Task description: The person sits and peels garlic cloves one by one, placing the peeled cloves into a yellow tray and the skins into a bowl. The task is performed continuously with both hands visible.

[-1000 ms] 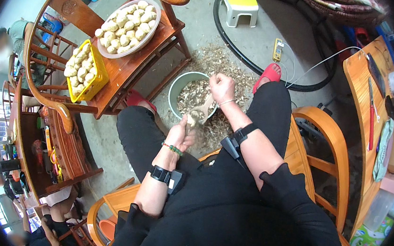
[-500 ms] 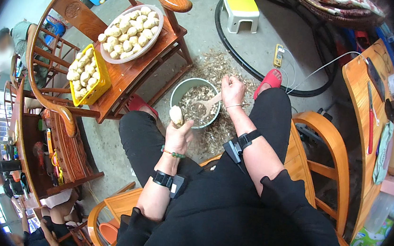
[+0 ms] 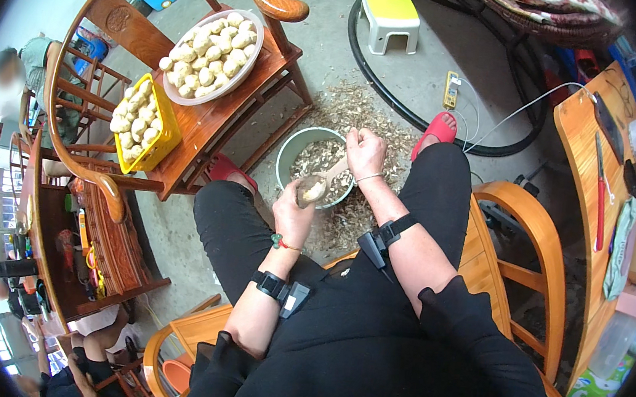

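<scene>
My right hand is closed around the handle of a wooden spoon. The spoon's bowl end reaches left and down to my left hand. Those left fingers are wrapped round a pale, peeled tuber, mostly covered by the spoon and fingers. Spoon and tuber appear to touch; the exact contact is hard to see. Below both hands, between my legs, stands a pale green bucket with brown and whitish peel scraps inside.
Peelings litter the floor around the bucket. A wooden armchair at left bears a round tub and a yellow basket, both full of pale tubers. Beyond are a stool and a black hose. A knife lies at right.
My left hand has turned and moved right, bringing the tuber to the spoon. My right hand has shifted slightly left and down, and the spoon's bowl has come toward my left hand.
</scene>
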Demonstrator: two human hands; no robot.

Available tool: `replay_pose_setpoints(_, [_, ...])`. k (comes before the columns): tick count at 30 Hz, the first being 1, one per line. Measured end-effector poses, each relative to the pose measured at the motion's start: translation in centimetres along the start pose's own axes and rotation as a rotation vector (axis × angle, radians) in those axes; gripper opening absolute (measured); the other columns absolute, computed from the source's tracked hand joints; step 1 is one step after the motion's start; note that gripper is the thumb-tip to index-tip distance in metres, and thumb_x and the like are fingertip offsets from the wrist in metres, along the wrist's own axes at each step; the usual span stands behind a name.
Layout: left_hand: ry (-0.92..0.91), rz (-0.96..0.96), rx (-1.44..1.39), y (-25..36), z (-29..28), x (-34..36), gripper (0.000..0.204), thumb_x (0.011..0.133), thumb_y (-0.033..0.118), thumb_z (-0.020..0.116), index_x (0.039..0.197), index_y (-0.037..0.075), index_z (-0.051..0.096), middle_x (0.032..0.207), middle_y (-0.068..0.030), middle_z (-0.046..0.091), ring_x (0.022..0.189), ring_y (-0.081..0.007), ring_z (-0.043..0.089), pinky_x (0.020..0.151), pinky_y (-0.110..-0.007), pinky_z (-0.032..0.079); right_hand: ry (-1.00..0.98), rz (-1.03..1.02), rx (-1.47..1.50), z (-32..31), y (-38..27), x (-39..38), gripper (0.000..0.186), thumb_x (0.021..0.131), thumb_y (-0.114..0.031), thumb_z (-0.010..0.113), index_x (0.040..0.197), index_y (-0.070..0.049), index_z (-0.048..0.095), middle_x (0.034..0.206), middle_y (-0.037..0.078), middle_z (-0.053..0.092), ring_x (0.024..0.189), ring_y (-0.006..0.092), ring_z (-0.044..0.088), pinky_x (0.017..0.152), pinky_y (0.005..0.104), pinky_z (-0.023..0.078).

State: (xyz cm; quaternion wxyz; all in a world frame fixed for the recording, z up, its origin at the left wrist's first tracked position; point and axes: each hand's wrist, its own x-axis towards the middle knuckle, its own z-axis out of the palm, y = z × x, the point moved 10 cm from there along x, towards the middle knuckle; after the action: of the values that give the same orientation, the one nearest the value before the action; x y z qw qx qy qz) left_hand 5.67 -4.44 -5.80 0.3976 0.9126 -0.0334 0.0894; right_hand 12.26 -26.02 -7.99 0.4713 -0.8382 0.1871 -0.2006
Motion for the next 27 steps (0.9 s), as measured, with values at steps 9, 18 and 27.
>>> replay_pose_setpoints(9, [-0.047, -0.060, 0.107, -1.2, 1.0, -0.1, 0.031, 0.065, 0.006, 0.066, 0.095, 0.000, 0.059, 0.083, -0.0203, 0.063, 0.080, -0.0343, 0.062, 0.072, -0.038, 0.050, 0.003, -0.008, 0.041, -0.1, -1.0, -0.5, 0.031, 0.082, -0.023, 0.058, 0.057, -0.004, 0.053, 0.051, 0.015, 0.051, 0.046, 0.0328, 0.052, 0.047, 0.0410, 0.040])
replay_pose_setpoints(18, [-0.098, -0.216, -0.349, -2.6, 2.7, -1.3, 0.030, 0.068, 0.008, 0.067, 0.095, -0.004, 0.061, 0.083, -0.0122, 0.066, 0.076, -0.0195, 0.064, 0.071, -0.030, 0.049, 0.124, 0.003, 0.033, -0.3, 1.6, 0.5, 0.033, 0.081, -0.024, 0.059, 0.056, -0.004, 0.050, 0.050, 0.016, 0.050, 0.047, 0.0341, 0.052, 0.046, 0.0416, 0.039])
replay_pose_setpoints(27, [0.061, -0.592, -0.619, -7.5, 1.7, -1.9, 0.027, 0.075, 0.014, 0.072, 0.095, -0.002, 0.061, 0.086, -0.0025, 0.063, 0.076, -0.0089, 0.056, 0.067, -0.024, 0.045, 0.179, 0.019, 0.003, -1.3, 2.5, 1.0, 0.033, 0.080, -0.024, 0.061, 0.055, -0.004, 0.050, 0.051, 0.016, 0.052, 0.049, 0.0337, 0.054, 0.048, 0.0404, 0.041])
